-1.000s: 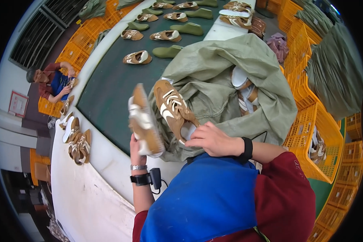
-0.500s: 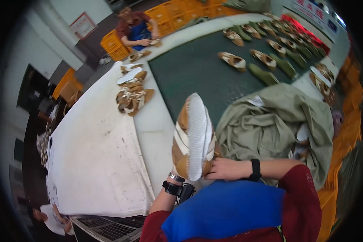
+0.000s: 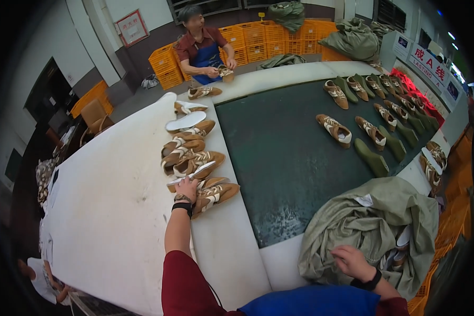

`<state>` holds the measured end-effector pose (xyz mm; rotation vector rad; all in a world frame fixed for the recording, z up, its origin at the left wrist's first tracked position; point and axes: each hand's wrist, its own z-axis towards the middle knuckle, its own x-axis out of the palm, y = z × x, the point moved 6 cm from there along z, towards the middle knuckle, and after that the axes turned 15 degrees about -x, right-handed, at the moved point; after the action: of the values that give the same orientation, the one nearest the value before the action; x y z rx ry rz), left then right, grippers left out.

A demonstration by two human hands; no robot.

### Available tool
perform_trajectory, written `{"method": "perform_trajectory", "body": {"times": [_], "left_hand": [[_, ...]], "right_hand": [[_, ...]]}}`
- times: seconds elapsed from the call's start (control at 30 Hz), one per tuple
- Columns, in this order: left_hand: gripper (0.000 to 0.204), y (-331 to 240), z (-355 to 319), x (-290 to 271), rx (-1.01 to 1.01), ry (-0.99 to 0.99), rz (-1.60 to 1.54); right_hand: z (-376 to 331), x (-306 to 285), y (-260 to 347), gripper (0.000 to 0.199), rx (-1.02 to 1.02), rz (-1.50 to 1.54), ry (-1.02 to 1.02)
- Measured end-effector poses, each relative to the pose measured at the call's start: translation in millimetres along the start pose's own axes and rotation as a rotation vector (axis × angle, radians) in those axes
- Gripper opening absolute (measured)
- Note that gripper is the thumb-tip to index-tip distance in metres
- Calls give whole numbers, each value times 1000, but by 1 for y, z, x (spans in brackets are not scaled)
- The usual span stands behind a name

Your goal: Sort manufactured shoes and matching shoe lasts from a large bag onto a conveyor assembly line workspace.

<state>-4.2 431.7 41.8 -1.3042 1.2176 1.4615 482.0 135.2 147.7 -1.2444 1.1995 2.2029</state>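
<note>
My left hand (image 3: 186, 190) reaches to the near end of a row of brown-and-cream shoes on the left white strip of the table. Its fingers close on the heel end of a shoe with a white sole (image 3: 199, 171), tipped on its side; the thumb is partly hidden. Right beside that hand, a brown-and-cream shoe (image 3: 216, 198) lies with its toe to the right. Over the near edge of a crumpled grey-green cloth bag (image 3: 347, 221), my right hand (image 3: 353, 262) hovers with loosely bent fingers apart and nothing in them. More shoes (image 3: 399, 259) show inside the bag's fold.
A dark green panel (image 3: 279, 168) fills the table's middle. Brown shoes (image 3: 334, 130) and green shoe lasts (image 3: 371, 158) stand in rows at its far right. Across the table, a person (image 3: 203, 50) in a blue apron handles a shoe. Orange crates (image 3: 166, 66) line the back.
The brown-and-cream footwear held before my chest is now at the row on the left, with my left hand there. My right hand has let go and moved right, over the bag. The view has shifted.
</note>
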Motion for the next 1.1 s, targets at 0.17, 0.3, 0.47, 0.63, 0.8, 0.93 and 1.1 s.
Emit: {"method": "perform_trajectory", "body": {"times": [0.17,0.3,0.47,0.63,0.8,0.93,1.1], "left_hand": [[34,6,60,-3,-89,-14,29],[41,-3,70,-39,-382,-175,49],[63,-59,44,-59,-63,-45,-27],[64,-145,-44,-96,375,-486,-298],[52,-413,-359,-206,1375,-135,-678],[63,-489,-512,-165,1807,53,-476],[62,-512,-468,-73,1653,60,-43]], "right_hand": [[-38,-23,-20,24,308,-72,-63],[-75,-39,-38,22,417,-171,-125],[-198,-82,-76,13,768,-250,-462],[-292,-27,-119,22,978,-542,-195],[-245,101,-77,32,771,311,228],[-308,55,-116,40,742,552,4],[-551,-88,-102,28,1660,-227,130]]}}
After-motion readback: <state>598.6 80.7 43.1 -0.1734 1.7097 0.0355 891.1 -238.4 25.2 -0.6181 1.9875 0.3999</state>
